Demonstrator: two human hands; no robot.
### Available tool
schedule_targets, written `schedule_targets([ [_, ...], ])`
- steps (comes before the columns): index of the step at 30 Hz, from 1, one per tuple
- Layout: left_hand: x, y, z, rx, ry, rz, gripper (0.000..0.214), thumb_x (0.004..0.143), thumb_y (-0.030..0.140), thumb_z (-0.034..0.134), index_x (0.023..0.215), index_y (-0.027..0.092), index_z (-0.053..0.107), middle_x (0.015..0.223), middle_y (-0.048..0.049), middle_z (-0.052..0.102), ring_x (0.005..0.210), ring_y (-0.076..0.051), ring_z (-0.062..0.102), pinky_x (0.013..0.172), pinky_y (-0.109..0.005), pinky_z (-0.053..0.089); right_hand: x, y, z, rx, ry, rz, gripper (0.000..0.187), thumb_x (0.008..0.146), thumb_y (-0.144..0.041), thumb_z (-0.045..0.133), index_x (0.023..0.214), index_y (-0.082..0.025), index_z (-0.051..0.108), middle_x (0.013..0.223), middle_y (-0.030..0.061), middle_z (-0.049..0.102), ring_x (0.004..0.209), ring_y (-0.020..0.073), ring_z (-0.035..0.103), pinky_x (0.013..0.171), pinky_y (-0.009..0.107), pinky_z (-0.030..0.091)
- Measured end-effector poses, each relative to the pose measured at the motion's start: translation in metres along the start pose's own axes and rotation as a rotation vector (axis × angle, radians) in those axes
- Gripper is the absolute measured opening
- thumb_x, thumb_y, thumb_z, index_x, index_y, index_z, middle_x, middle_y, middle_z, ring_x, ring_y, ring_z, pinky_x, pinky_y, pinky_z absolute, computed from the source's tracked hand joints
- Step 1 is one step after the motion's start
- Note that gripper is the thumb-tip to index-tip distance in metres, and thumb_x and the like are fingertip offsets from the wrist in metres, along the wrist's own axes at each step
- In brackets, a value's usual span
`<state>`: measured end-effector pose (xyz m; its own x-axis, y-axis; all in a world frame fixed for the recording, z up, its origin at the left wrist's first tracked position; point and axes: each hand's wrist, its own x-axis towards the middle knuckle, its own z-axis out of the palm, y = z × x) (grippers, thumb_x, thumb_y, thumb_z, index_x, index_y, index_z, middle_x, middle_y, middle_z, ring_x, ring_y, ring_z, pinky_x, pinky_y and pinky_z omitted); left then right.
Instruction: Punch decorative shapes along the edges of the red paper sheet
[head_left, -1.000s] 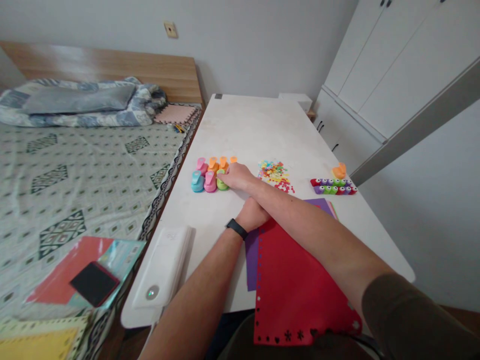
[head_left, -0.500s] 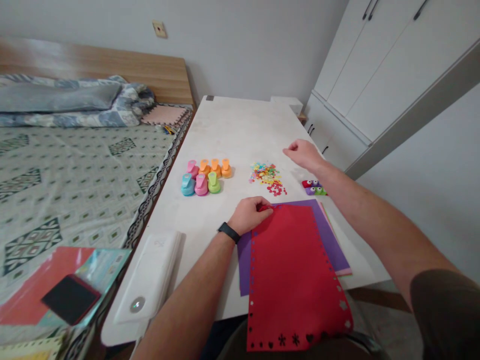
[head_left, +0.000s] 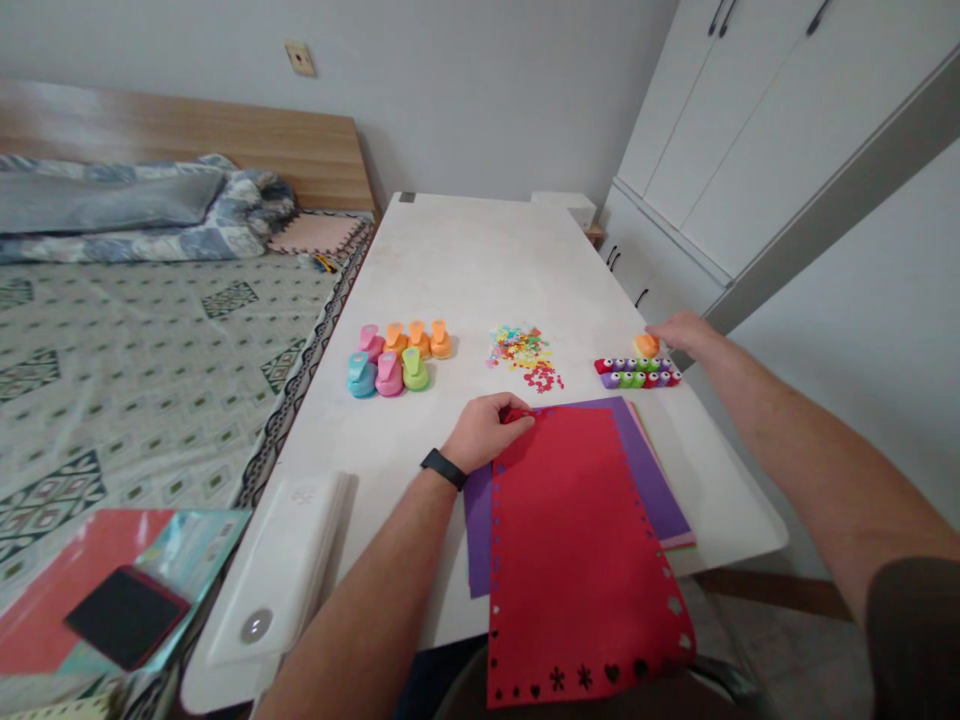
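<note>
A red sheet of paper [head_left: 574,540] with small shapes punched along its edges lies over a purple sheet [head_left: 664,500] and hangs past the table's near edge. Its top left corner is pinched between thumb and fingers of my left hand [head_left: 486,430], which wears a black wristband. Far to the right, my right hand [head_left: 686,335] has its fingers closed at an orange craft punch [head_left: 645,346]; part of the grip is hidden. Just below that punch are two rows of red, purple and green googly-eyed pieces [head_left: 637,373].
Several coloured craft punches [head_left: 390,372] stand left of a pile of paper confetti [head_left: 521,348]. A white device [head_left: 285,570] occupies the table's near left. Beside the table is a bed [head_left: 135,400] with a dark phone-like slab [head_left: 126,615] on paper packs.
My right hand has moved right, from above the table beyond the confetti to the orange punch. The rows of googly-eyed pieces are now uncovered. My left hand stays at the paper's corner.
</note>
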<state>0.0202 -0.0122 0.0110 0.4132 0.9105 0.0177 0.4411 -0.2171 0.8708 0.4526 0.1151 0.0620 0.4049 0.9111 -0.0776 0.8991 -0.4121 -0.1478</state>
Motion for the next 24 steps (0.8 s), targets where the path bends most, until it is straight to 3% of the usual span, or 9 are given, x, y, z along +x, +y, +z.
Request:
schedule_targets([
  [3,0.000,0.000,0.000,-0.004,0.000,-0.005,0.028,0.086,0.044,0.068,0.095,0.019,0.077,0.077,-0.0013,0.071,0.067,-0.014,0.058,0.061,-0.026,0.043,-0.008,-0.003,0.003,0.108,-0.018,0.044,0.031,0.079,-0.044,0.072,0.086,-0.014,0.078,0.080,0.0137,0.075,0.084,0.0284,0.070,0.070,0.034,0.052],
  [9,0.000,0.001,-0.001,0.002,0.003,0.007,0.028,0.086,0.045,0.068,0.095,0.019,0.077,0.080,-0.0017,0.073,0.069,-0.015,0.060,0.062,-0.026,0.045,-0.011,-0.011,0.014,0.261,0.007,-0.013,0.030,0.080,-0.041,0.073,0.089,-0.013,0.074,0.082,0.0088,0.072,0.070,0.0179,0.061,0.063,0.029,0.045],
  [12,0.000,0.000,-0.001,-0.005,0.000,-0.001,0.029,0.086,0.045,0.068,0.095,0.019,0.077,0.081,-0.0019,0.073,0.070,-0.016,0.061,0.063,-0.026,0.045,-0.013,-0.022,0.014,0.313,0.121,-0.049,0.030,0.082,-0.044,0.071,0.087,-0.015,0.071,0.083,0.0071,0.071,0.072,0.0169,0.059,0.065,0.029,0.045],
  [15,0.000,-0.001,-0.001,-0.008,-0.004,-0.007,0.029,0.086,0.045,0.067,0.097,0.019,0.077,0.083,-0.0022,0.074,0.070,-0.016,0.061,0.063,-0.027,0.046,-0.030,-0.039,0.009,0.584,0.229,-0.173,0.033,0.081,-0.049,0.075,0.084,-0.018,0.066,0.082,0.0046,0.069,0.074,0.0168,0.060,0.068,0.030,0.048],
  [19,0.001,-0.003,0.000,0.009,-0.002,-0.005,0.030,0.087,0.046,0.066,0.098,0.020,0.076,0.082,-0.0020,0.074,0.071,-0.016,0.062,0.063,-0.027,0.046,-0.087,-0.068,0.008,1.135,0.010,-0.397,0.047,0.074,-0.049,0.086,0.104,-0.023,0.060,0.092,0.0023,0.071,0.083,0.0185,0.068,0.073,0.032,0.054],
  [22,0.002,-0.005,0.000,0.010,-0.002,0.002,0.030,0.088,0.047,0.066,0.098,0.020,0.075,0.083,-0.0021,0.073,0.072,-0.017,0.062,0.064,-0.027,0.047,-0.134,-0.085,0.018,1.262,-0.249,-0.485,0.057,0.077,-0.049,0.085,0.124,-0.027,0.061,0.105,0.0041,0.074,0.089,0.0197,0.070,0.081,0.037,0.057],
  [24,0.002,-0.005,0.000,0.004,-0.006,0.006,0.030,0.088,0.047,0.066,0.099,0.020,0.074,0.084,-0.0020,0.073,0.074,-0.017,0.063,0.066,-0.027,0.047,-0.155,-0.091,0.029,1.280,-0.339,-0.518,0.056,0.079,-0.048,0.085,0.127,-0.026,0.065,0.116,0.0065,0.073,0.100,0.0218,0.070,0.093,0.040,0.055],
])
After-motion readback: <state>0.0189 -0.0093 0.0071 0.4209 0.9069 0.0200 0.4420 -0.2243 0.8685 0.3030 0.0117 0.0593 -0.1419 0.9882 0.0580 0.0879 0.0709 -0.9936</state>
